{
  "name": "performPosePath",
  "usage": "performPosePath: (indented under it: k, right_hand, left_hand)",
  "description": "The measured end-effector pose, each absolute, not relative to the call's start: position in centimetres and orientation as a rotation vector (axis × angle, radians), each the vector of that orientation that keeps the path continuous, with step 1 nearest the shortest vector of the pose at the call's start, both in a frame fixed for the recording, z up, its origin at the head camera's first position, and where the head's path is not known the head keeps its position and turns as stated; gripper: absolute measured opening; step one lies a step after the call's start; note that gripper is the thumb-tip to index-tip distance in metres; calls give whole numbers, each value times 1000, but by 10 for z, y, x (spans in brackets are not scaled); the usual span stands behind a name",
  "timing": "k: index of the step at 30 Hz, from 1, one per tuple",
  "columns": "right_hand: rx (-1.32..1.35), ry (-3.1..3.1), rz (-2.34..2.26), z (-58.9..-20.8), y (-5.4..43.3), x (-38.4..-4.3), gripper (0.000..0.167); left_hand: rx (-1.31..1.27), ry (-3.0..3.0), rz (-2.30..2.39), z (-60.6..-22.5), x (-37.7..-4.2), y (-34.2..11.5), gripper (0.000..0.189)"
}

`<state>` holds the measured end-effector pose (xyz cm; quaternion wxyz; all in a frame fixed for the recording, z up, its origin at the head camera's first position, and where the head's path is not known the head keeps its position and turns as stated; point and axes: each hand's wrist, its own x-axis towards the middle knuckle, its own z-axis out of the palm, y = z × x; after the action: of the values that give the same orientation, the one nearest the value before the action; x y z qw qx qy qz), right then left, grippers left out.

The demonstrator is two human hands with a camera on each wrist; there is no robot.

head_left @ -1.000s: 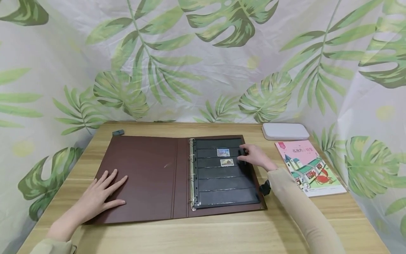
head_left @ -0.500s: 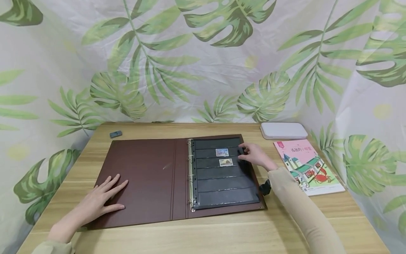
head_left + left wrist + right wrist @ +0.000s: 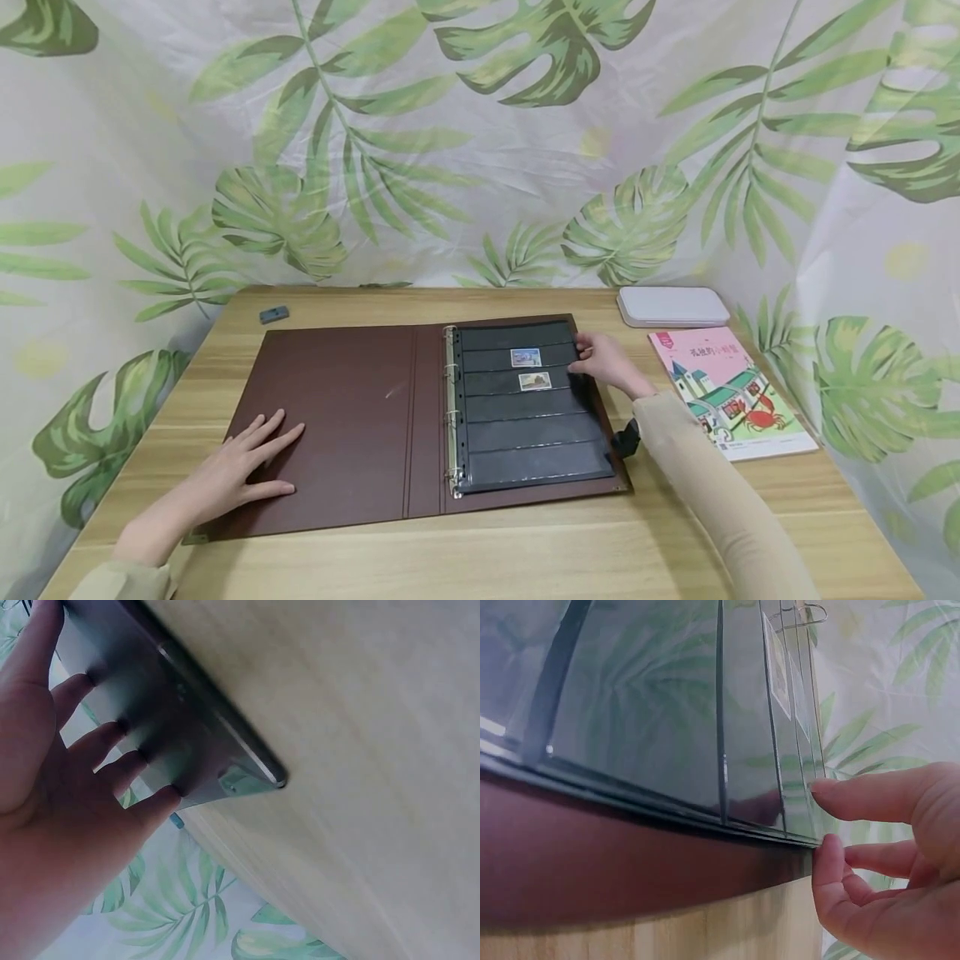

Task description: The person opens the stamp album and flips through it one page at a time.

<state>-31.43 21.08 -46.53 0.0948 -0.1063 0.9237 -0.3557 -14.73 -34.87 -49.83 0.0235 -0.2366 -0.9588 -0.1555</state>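
A brown ring-bound stamp album (image 3: 337, 400) lies spread on the table. On its right side are black stock pages (image 3: 525, 433) with clear strips, held by metal rings. Two stamps sit in separate strips: a blue one (image 3: 526, 357) and a brownish one (image 3: 535, 381). My left hand (image 3: 232, 479) rests with spread fingers on the bare inside cover, fingertips touching it in the left wrist view. At the pages' outer edge is my right hand (image 3: 609, 364). In the right wrist view, its thumb (image 3: 855, 796) and bent index finger (image 3: 829, 862) stand apart at that edge, the index finger touching it.
Right of the album lies a pink picture book (image 3: 731, 392) with a crab on its cover. Behind it is a white case (image 3: 672, 307). A small grey-blue block (image 3: 273, 314) lies at the table's back left. A leaf-patterned curtain (image 3: 480, 167) surrounds the table (image 3: 450, 558).
My right hand's fingertips have shifted slightly to the right, from over the page to its outer edge. The album's left cover has slid a little away from the small block. The stamps stay put.
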Motion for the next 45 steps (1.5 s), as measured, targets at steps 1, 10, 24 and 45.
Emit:
performPosePath:
  k: [1, 10, 24, 45]
  right_hand:
    - [-300, 2728, -1071, -466, 211, -315, 63]
    - [-314, 2726, -1120, -466, 216, -316, 51]
    - [-298, 2755, -1282, -459, 216, -318, 40]
    - [-578, 2904, -1100, -439, 216, -307, 39]
  left_hand:
    - [-732, -2970, -482, -498, -147, -348, 81]
    - [-731, -2971, -481, -499, -147, -347, 81]
    - [-733, -2965, -475, -497, -148, -346, 81]
    - [-721, -2976, -506, -498, -148, -347, 81]
